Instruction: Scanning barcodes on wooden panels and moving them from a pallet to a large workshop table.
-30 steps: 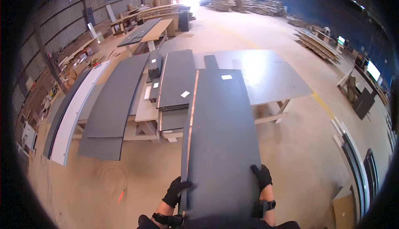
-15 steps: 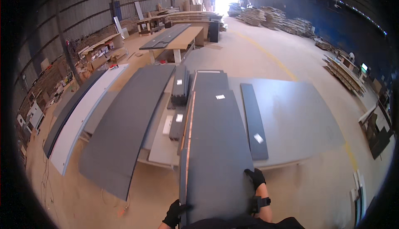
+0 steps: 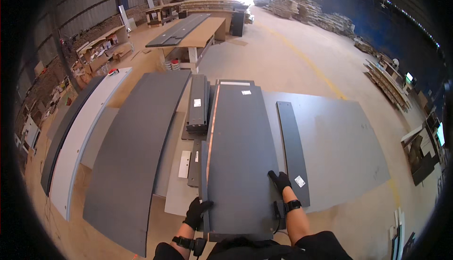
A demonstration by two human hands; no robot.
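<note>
A long dark grey panel (image 3: 240,151) lies in front of me, its far end on top of the stack, with a copper-coloured strip along its left side and a white label near the far end. My left hand (image 3: 194,213), in a black glove, grips the left edge near the close end. My right hand (image 3: 281,181), also gloved, is closed over the right edge a little farther up, its lower fingers hidden. Beside it a narrow grey board (image 3: 292,151) with a white label rests on a wide light grey sheet (image 3: 339,142).
Left of the panel are stacked grey strips (image 3: 197,102), a small white piece (image 3: 185,164) and a wide dark panel (image 3: 137,142). Farther left lies a long white panel (image 3: 87,142). A workbench (image 3: 207,35) stands beyond, with timber piles (image 3: 306,14) at the back right.
The panel has moved away from me, so its far end now lies near the far edge of the stack. Both my hands moved forward with it.
</note>
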